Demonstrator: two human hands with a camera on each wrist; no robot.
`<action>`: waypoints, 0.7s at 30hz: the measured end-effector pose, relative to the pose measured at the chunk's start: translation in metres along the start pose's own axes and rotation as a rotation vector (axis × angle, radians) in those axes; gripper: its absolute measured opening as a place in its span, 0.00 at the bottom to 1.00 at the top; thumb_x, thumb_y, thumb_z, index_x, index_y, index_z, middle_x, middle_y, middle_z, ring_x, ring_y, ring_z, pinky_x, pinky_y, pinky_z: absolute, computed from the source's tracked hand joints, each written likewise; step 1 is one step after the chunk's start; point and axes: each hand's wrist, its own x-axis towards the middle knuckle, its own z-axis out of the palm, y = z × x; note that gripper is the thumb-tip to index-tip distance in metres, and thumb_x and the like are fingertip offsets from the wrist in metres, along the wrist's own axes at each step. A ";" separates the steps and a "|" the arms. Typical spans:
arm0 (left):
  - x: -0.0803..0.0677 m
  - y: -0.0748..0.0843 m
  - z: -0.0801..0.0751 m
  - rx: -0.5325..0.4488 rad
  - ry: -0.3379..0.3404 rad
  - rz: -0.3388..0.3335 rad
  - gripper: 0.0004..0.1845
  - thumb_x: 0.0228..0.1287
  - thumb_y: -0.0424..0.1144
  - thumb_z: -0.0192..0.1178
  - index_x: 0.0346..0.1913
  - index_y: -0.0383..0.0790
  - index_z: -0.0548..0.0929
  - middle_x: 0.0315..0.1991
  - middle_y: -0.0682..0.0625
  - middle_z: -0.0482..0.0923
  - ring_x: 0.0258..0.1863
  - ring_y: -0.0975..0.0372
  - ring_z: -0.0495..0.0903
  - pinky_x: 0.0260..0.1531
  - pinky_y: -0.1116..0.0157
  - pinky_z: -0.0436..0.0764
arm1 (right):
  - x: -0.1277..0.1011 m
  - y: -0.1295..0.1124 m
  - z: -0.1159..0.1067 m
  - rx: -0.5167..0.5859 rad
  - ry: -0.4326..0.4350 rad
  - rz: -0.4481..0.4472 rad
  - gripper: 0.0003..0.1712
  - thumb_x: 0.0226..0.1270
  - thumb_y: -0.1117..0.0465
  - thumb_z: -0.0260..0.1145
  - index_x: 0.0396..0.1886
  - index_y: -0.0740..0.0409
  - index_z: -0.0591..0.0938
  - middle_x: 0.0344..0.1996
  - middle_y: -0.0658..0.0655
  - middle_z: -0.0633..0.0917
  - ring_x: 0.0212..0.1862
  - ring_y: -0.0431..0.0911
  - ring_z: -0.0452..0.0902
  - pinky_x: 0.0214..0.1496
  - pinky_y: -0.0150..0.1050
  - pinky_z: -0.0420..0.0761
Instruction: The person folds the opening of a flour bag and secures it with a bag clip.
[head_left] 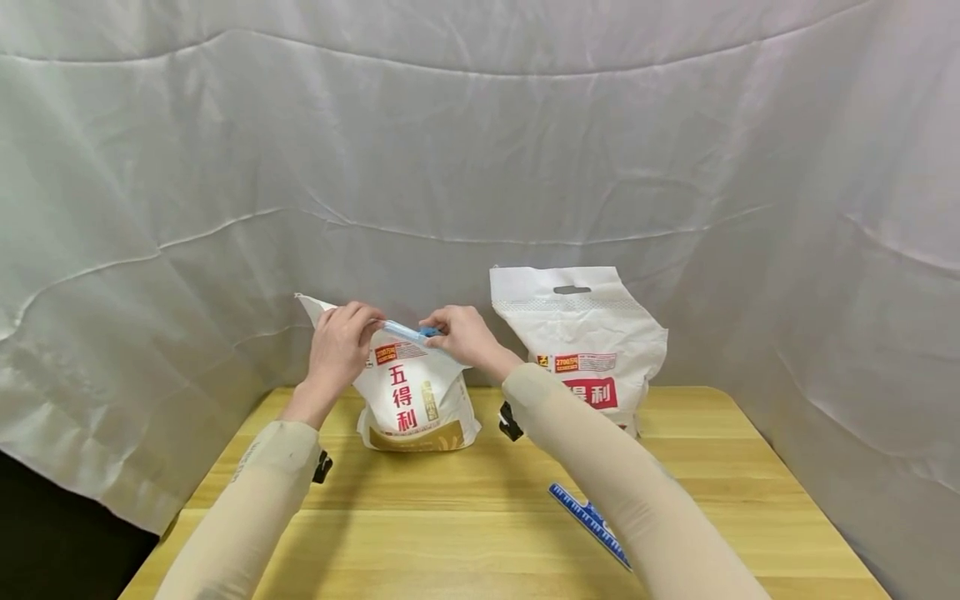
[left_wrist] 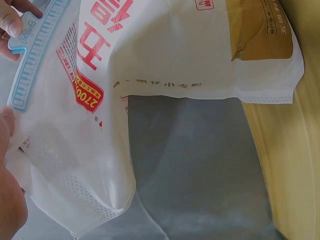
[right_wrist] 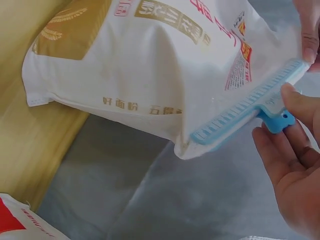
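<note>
Flour bag (head_left: 416, 398): matt white non-woven fabric, fine embossed dimples seen near top, printed glossy-looking gold panel. Sealing clip (right_wrist: 250, 102): smooth light-blue plastic, ribbed edge. Tabletop (head_left: 465, 508): pale wood, visible grain, slight sheen. Backdrop (head_left: 450, 150): white cloth, creased, matt.

Near half of bench (head_left: 450, 533): bare wood in the middle, open between the two sleeves. Blue clip (head_left: 588, 523) lies near right, partly under the right sleeve. Far edge: left flour bag (head_left: 412, 400) and right flour bag (head_left: 592, 342) stand well apart, with an open gap between them. White curtain (head_left: 480, 150) closes off the far side, left and right.
</note>
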 end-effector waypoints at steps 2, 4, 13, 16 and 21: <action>-0.001 0.000 -0.001 -0.001 0.006 0.001 0.04 0.69 0.31 0.68 0.43 0.37 0.87 0.43 0.43 0.86 0.45 0.46 0.84 0.59 0.45 0.75 | -0.001 0.000 0.002 -0.005 0.013 -0.013 0.18 0.68 0.62 0.74 0.57 0.57 0.88 0.50 0.57 0.88 0.48 0.48 0.86 0.51 0.37 0.85; -0.001 0.001 -0.002 0.002 0.013 0.005 0.05 0.68 0.32 0.68 0.44 0.37 0.87 0.44 0.43 0.86 0.46 0.46 0.84 0.60 0.45 0.75 | -0.003 0.001 0.004 -0.012 0.029 -0.019 0.18 0.70 0.61 0.73 0.58 0.56 0.87 0.51 0.57 0.88 0.48 0.48 0.86 0.51 0.37 0.85; -0.006 0.007 0.000 0.026 0.010 0.000 0.14 0.68 0.36 0.69 0.53 0.35 0.86 0.59 0.41 0.83 0.62 0.45 0.77 0.67 0.44 0.70 | -0.015 0.006 0.010 0.073 0.067 0.005 0.28 0.74 0.55 0.70 0.71 0.52 0.80 0.59 0.58 0.85 0.49 0.49 0.88 0.48 0.38 0.87; -0.008 0.011 0.001 0.022 0.006 -0.017 0.21 0.68 0.40 0.68 0.61 0.36 0.83 0.66 0.40 0.78 0.69 0.44 0.72 0.72 0.40 0.63 | -0.020 0.009 0.011 0.131 0.080 -0.003 0.30 0.75 0.53 0.69 0.73 0.52 0.77 0.62 0.58 0.84 0.50 0.50 0.88 0.51 0.41 0.87; -0.009 0.021 0.003 0.002 0.009 -0.036 0.30 0.67 0.45 0.68 0.69 0.38 0.78 0.73 0.42 0.72 0.73 0.43 0.68 0.76 0.37 0.54 | -0.027 0.014 0.012 0.191 0.111 -0.032 0.30 0.76 0.53 0.68 0.74 0.52 0.76 0.64 0.55 0.84 0.56 0.51 0.87 0.57 0.43 0.85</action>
